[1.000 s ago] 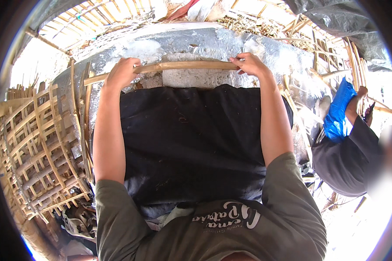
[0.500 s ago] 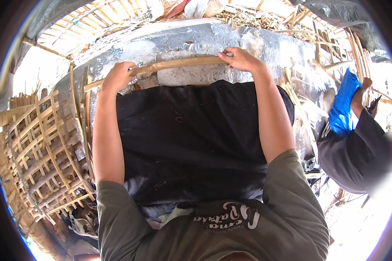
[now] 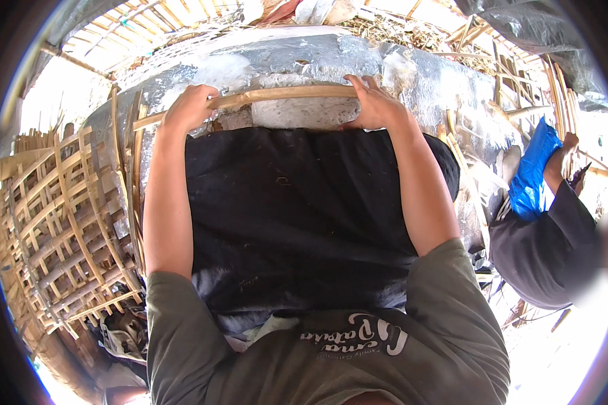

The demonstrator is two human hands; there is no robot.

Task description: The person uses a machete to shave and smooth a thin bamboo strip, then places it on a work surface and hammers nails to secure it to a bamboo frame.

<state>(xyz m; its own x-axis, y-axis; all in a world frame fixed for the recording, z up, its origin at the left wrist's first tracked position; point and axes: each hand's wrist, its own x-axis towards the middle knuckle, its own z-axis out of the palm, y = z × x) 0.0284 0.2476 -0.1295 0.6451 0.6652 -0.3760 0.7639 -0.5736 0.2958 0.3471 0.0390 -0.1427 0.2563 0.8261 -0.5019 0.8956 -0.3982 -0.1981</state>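
Observation:
A flat, pale bamboo strip point(image 3: 284, 94) stretches sideways ahead of me, above the far edge of a black cloth point(image 3: 297, 216) spread between my forearms. The curled fingers of my left hand point(image 3: 190, 108) grip the strip toward its left part, and its left end sticks out past the wrist. At the other end my right hand point(image 3: 380, 108) has its fingers and thumb apart. The strip's right end meets this hand between the raised fingers and the lowered thumb. That thumb is by the cloth's far edge. Behind the strip is a rough grey block point(image 3: 297, 113).
Worn silvery sheeting point(image 3: 446, 81) covers the surface beyond. A woven bamboo lattice point(image 3: 67, 223) stands at left, beside upright bamboo sticks point(image 3: 132, 155). On the right, a person in dark clothing point(image 3: 534, 256) sits near a blue plastic bag point(image 3: 535, 169). Dry plant scraps point(image 3: 412, 37) lie at the back.
My right hand has gone from pinching the strip's right end to spread fingers, its thumb now lower. My left hand keeps its grip, and the strip stays nearly in place.

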